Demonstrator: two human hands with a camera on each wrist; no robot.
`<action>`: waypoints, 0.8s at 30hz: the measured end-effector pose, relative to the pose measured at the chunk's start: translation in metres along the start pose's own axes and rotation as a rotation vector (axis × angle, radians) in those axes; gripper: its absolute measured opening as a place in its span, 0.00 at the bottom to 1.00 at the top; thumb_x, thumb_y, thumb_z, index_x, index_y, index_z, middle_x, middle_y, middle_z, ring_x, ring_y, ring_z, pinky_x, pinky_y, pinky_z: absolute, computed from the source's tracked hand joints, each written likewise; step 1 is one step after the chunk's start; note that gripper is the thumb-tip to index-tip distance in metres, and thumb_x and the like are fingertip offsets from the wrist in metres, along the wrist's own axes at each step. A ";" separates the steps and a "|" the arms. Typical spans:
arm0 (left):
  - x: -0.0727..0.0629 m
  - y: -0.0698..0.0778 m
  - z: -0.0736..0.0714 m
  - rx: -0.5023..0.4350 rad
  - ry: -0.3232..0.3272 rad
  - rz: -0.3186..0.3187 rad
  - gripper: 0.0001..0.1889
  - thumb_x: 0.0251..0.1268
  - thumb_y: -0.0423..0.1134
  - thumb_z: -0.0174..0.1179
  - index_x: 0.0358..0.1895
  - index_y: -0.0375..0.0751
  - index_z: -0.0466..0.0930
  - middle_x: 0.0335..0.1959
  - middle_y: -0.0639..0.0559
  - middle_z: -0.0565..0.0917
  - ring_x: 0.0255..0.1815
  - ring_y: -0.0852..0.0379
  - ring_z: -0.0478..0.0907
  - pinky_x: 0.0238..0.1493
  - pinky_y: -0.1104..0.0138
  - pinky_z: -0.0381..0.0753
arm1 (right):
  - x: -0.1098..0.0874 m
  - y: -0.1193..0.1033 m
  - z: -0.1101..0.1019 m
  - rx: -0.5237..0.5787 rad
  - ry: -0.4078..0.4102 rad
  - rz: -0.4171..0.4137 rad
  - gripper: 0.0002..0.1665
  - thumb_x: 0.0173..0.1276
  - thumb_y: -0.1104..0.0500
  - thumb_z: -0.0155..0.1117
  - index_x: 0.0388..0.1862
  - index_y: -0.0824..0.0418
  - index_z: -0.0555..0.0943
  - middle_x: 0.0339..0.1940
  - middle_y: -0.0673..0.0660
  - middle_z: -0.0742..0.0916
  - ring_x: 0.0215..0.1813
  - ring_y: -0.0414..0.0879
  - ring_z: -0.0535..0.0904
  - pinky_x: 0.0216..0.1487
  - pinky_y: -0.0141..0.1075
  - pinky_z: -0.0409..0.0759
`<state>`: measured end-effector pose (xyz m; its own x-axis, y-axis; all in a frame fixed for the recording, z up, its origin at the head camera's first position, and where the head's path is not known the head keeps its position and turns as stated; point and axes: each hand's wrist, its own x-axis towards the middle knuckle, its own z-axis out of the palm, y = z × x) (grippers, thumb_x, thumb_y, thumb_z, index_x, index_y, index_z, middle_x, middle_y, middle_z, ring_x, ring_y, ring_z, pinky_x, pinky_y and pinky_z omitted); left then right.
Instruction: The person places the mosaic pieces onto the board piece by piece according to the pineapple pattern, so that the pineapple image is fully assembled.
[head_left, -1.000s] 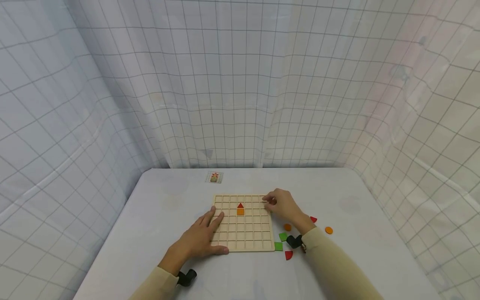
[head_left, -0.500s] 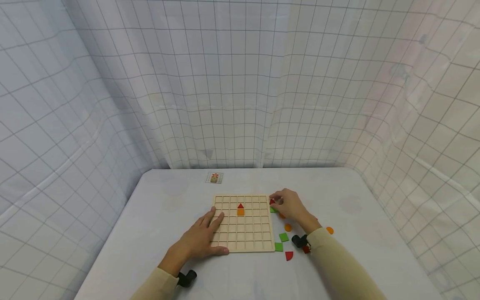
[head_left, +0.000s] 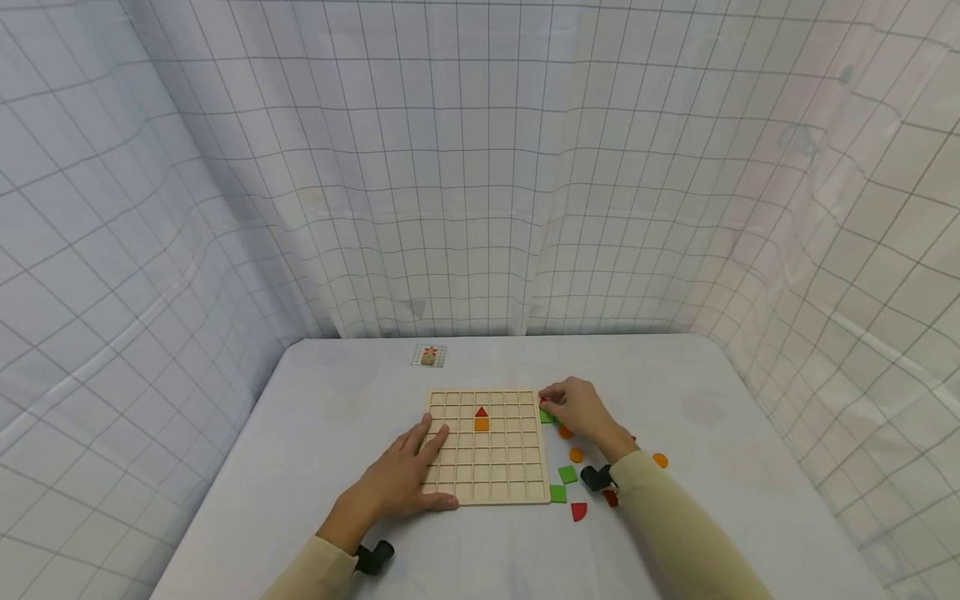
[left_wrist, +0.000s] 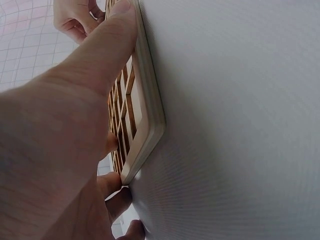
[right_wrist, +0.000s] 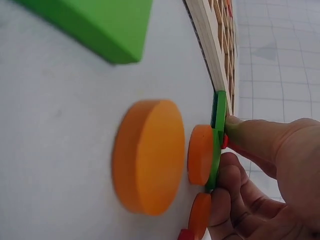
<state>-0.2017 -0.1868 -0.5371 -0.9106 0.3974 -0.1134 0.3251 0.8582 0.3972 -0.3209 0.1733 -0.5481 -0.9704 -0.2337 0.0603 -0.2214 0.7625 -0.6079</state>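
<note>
The wooden grid board (head_left: 487,471) lies flat on the table, a red triangle (head_left: 482,412) and an orange square (head_left: 482,425) set in its cells. Across its left side rests my left hand (head_left: 397,475), fingers spread; the left wrist view shows the thumb (left_wrist: 107,50) lying along the front edge. My right hand (head_left: 581,408) is just past the board's far right side. Its thumb and fingertips close around a small red piece (right_wrist: 224,142), whose outline is mostly hidden. Green pieces (right_wrist: 220,112) lie right beneath, against the board's edge.
Right of the board lie orange discs (head_left: 576,455), green squares (head_left: 567,474) and a red quarter-circle (head_left: 579,511). A picture card (head_left: 429,356) lies at the back of the white table (head_left: 337,400). Gridded curtains (head_left: 480,208) surround the table.
My right hand has moved from over the board's upper right corner to the pieces beside it, and its fingertips have drawn in around a red piece. The left hand stays put.
</note>
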 end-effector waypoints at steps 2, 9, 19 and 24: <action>-0.001 0.001 0.000 -0.007 -0.003 -0.002 0.67 0.65 0.72 0.82 0.97 0.43 0.57 0.99 0.31 0.52 0.95 0.25 0.60 0.89 0.32 0.72 | 0.001 0.001 0.000 -0.009 -0.001 -0.010 0.13 0.83 0.58 0.79 0.60 0.58 0.97 0.52 0.56 0.95 0.51 0.47 0.85 0.58 0.47 0.88; -0.002 0.001 0.001 -0.020 0.000 -0.007 0.67 0.64 0.71 0.83 0.97 0.43 0.58 0.99 0.31 0.52 0.95 0.25 0.60 0.88 0.31 0.72 | 0.003 0.003 0.000 0.014 0.018 -0.056 0.07 0.81 0.60 0.80 0.53 0.58 0.96 0.46 0.55 0.95 0.49 0.48 0.86 0.57 0.49 0.88; -0.002 0.001 0.000 -0.023 -0.002 -0.005 0.66 0.65 0.71 0.83 0.97 0.42 0.57 0.99 0.31 0.52 0.95 0.24 0.60 0.88 0.30 0.72 | 0.002 0.002 0.000 0.075 0.058 -0.029 0.05 0.81 0.60 0.80 0.50 0.58 0.94 0.42 0.55 0.95 0.45 0.46 0.88 0.51 0.44 0.88; -0.002 0.001 0.000 -0.017 -0.001 -0.010 0.66 0.65 0.72 0.82 0.97 0.44 0.57 0.99 0.32 0.51 0.96 0.25 0.59 0.88 0.31 0.72 | -0.001 0.000 -0.003 0.109 0.073 0.017 0.07 0.83 0.60 0.79 0.55 0.54 0.95 0.48 0.56 0.97 0.53 0.51 0.92 0.57 0.48 0.92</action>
<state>-0.1999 -0.1868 -0.5364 -0.9134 0.3896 -0.1183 0.3121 0.8565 0.4112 -0.3202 0.1749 -0.5456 -0.9793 -0.1734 0.1047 -0.1969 0.6948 -0.6917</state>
